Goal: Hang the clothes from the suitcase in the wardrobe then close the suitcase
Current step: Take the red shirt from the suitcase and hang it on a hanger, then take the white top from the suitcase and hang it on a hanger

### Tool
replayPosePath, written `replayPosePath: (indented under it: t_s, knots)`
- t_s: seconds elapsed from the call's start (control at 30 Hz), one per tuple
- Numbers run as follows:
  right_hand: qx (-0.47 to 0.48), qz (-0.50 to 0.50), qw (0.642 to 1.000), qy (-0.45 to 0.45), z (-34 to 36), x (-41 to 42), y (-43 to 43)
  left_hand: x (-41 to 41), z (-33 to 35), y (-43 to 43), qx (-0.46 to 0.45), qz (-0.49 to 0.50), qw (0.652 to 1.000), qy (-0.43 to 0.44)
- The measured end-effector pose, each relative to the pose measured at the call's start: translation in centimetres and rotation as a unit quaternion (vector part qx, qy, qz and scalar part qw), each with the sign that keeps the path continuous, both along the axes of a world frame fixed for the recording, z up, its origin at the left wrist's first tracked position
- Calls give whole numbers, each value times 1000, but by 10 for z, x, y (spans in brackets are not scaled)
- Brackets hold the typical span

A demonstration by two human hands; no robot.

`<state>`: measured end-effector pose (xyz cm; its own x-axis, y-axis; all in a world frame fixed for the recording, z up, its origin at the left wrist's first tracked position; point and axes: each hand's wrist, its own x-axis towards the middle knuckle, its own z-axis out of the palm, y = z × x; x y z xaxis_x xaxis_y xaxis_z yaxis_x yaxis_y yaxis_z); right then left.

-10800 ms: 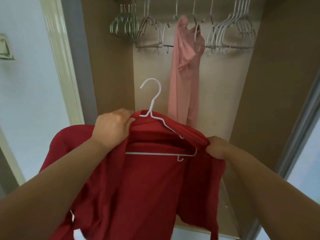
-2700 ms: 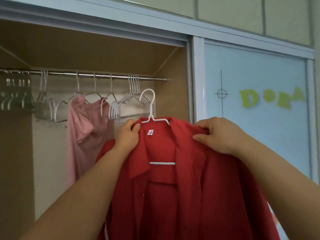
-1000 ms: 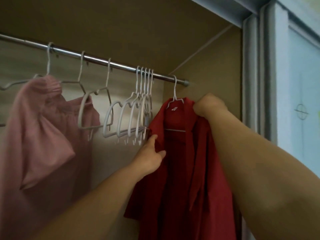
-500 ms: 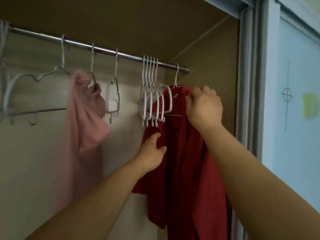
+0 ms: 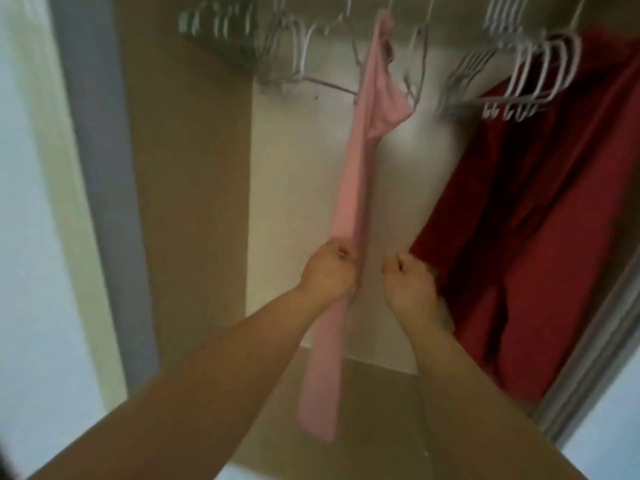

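Hanging at the right end of the wardrobe (image 5: pixel 194 202), the red shirt (image 5: pixel 554 220) drapes down long and loose, its top tucked behind a bunch of white hangers (image 5: pixel 540 74). Over to the middle: the pink garment (image 5: pixel 356 168) drops straight down in a narrow strip. The left hand (image 5: pixel 329 268) grips it at the edge, well below the top, fingers (image 5: pixel 341 252) curled tight round the cloth. The right hand (image 5: pixel 408 282) is just beside it, between pink and red, balled into a fist that touches the red shirt's lower edge. Whether those fingers pinch any fabric I cannot tell; the view is blurred. A bunch of grey-green hangers (image 5: pixel 221 29) sits at the top left, and the brown floor (image 5: pixel 381 393) of the wardrobe shows beneath the pink hem.
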<state>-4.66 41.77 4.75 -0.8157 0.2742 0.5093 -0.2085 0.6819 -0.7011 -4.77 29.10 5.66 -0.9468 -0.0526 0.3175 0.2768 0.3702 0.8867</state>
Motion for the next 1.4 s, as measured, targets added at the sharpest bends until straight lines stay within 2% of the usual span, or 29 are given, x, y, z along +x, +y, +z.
replayPosePath:
  t_s: [0.23,0.47,0.67,1.03,1.23,1.4]
  knots:
    - [29,139,988,-54,-39,66,-108,100,-28,-105,-1,176,983,-56]
    - [79,279,952,-94,-51,138,-257,195,-45,-234,31,311,946,-91]
    - [98,420,896,-104,-66,216,-403,295,-68,-368,30,474,874,-102]
    - [134,550,813,-135,-109,310,-570,431,-101,-520,66,604,787,-110]
    - [158,591,777,-148,-131,318,-648,466,-126,-580,76,649,744,-136]
    - [190,631,732,-173,-173,297,-726,487,-171,-648,102,706,681,-164]
